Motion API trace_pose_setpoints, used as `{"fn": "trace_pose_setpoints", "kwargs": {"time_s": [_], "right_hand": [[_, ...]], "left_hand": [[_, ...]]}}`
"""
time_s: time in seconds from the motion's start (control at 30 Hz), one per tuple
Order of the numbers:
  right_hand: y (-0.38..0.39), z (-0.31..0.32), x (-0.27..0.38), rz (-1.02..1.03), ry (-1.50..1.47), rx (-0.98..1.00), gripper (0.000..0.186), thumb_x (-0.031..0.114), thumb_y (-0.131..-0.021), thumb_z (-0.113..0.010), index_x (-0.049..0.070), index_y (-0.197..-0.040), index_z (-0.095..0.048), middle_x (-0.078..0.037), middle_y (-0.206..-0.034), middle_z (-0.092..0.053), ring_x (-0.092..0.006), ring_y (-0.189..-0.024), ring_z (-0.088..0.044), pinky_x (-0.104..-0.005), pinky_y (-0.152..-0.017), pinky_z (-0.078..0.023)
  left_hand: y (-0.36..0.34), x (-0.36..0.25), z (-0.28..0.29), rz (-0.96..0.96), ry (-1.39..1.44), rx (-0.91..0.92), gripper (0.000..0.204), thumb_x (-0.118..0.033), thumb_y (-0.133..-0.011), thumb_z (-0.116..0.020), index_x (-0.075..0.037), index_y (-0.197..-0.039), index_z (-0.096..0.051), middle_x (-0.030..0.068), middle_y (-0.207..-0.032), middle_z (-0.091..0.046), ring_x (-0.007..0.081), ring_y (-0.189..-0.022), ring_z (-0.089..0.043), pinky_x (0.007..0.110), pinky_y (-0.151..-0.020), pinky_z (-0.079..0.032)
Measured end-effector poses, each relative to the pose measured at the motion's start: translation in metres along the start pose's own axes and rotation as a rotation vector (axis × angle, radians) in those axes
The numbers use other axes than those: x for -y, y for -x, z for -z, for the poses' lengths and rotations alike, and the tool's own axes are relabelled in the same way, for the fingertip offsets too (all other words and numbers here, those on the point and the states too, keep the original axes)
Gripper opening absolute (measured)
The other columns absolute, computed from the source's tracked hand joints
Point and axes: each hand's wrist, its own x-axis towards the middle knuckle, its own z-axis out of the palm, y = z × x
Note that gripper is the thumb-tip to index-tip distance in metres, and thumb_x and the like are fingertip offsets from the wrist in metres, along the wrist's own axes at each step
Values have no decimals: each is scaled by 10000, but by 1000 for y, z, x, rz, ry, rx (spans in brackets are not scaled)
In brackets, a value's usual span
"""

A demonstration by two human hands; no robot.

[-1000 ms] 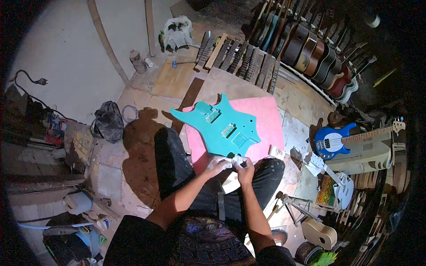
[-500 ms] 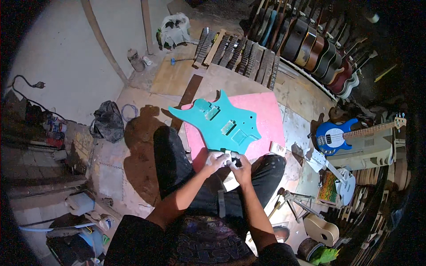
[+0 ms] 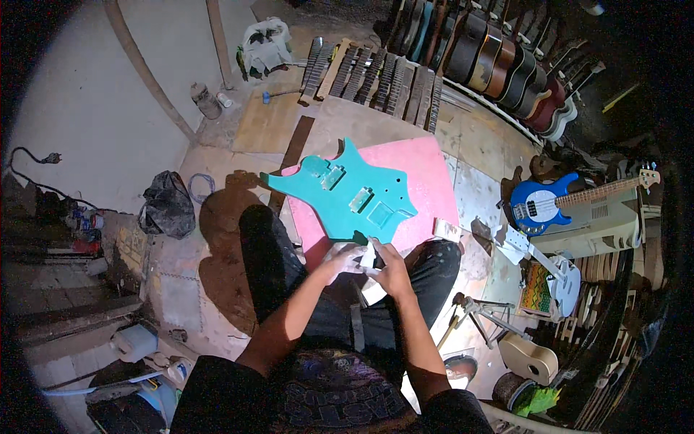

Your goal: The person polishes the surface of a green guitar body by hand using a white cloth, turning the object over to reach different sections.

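Note:
A teal electric guitar body (image 3: 340, 210), with pickup cutouts and several small holes, lies flat on a pink sheet (image 3: 430, 177) in front of my knees. Just off its near edge, my left hand (image 3: 341, 262) and my right hand (image 3: 391, 272) meet over my lap. Their fingers are closed on a small white piece (image 3: 369, 256) that looks like a folded sheet. White dust coats my fingers. Below the hands, a pale block-like thing (image 3: 373, 291) shows between my legs, partly covered. By my right knee sits a whitish block (image 3: 447, 230) on the pink sheet's edge.
Guitar necks (image 3: 369, 72) lie in a row beyond the sheet. Several guitars (image 3: 499, 65) stand racked at the far right. A blue bass guitar (image 3: 538, 206) and a metal stand (image 3: 481, 315) are to the right. A black bag (image 3: 168, 204) lies left.
The view has shifted slightly, so the scene sits a little further left. My hands have parted a little around the white piece, which now shows more, pointing up between the fingers.

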Motion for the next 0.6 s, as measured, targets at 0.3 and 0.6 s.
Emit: {"fn": "trace_pose_setpoints", "kwargs": {"time_s": [0.3,0.6], "right_hand": [[6,-8,-1,-34,-120,-62,656,74,-796,-810,55,-1409,-576,-160,-1091,-647,-241,-1021,-612,-320,-925,-471],[9,-25,-17,-445,-644,-140,529,103,-988,-579,12,-1493,-450,-145,-1417,-582,-208,-1252,-552,-305,-1072,-400]], "left_hand": [[1,1,5,-52,-130,81,339,-197,-903,-757,17,-1148,-661,99,-1022,-698,207,-903,-710,374,-796,-621],[2,-4,-2,-189,-240,85,314,-206,-892,-782,-3,-1115,-695,67,-1011,-716,155,-894,-697,323,-759,-611]]}}
